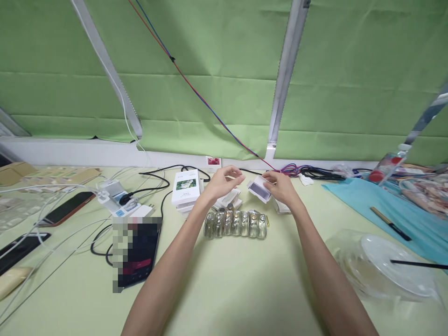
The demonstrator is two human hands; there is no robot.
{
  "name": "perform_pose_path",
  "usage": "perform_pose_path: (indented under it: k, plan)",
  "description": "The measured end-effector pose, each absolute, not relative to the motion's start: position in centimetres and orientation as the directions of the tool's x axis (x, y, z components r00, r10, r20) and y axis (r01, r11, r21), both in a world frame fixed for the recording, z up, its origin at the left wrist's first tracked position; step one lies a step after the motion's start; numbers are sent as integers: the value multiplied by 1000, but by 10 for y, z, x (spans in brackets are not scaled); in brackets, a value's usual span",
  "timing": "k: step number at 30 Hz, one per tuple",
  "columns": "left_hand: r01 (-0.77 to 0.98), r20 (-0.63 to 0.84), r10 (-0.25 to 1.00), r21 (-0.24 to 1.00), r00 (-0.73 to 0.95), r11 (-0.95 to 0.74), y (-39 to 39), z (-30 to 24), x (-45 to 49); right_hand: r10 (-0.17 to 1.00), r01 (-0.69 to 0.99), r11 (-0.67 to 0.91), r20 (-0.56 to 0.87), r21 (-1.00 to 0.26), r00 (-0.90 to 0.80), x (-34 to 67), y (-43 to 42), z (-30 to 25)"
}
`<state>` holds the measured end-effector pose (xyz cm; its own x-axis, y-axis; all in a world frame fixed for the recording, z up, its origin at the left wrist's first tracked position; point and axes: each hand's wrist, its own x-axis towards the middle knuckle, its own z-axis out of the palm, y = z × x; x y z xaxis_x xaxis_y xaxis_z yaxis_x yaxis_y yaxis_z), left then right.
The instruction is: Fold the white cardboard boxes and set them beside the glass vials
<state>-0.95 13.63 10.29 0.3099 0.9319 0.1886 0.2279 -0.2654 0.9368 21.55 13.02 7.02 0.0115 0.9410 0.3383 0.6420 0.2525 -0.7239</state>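
Note:
In the head view my right hand (279, 185) grips a small white box (259, 189), its open end tilted toward me and dark inside. To its left my left hand (225, 181) hovers with bent fingers apart from the thumb, and nothing shows in it. Just in front of both hands several small clear glass bottles (236, 225) stand side by side in a row. Small white boxes (224, 200) lie behind the row, partly hidden by my left hand. Another white box (282, 207) sits under my right hand. A stack of white boxes with a flower picture (186, 188) is left of my left hand.
A phone (142, 252), a power strip (121, 200) and tangled cables occupy the left side. On the right are a blue cloth (364, 200) with a utility knife (390, 224), a plastic bottle (390, 163), and a lidded clear container (399, 266) with a black straw.

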Motion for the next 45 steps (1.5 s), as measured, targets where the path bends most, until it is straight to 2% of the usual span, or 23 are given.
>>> perform_pose_path:
  k: [10, 33, 45]
  plan:
    - [238, 178, 925, 934, 335, -266, 136, 100, -9, 950, 763, 309, 217, -568, -223, 218, 129, 67]
    - [255, 147, 908, 931, 393, -261, 136, 97, -6, 964, 835, 249, 45, -491, -261, 223, 135, 51]
    - [257, 131, 924, 938, 360, -233, 135, 102, -6, 977, 859, 202, 41, -471, -207, 229, 140, 43]
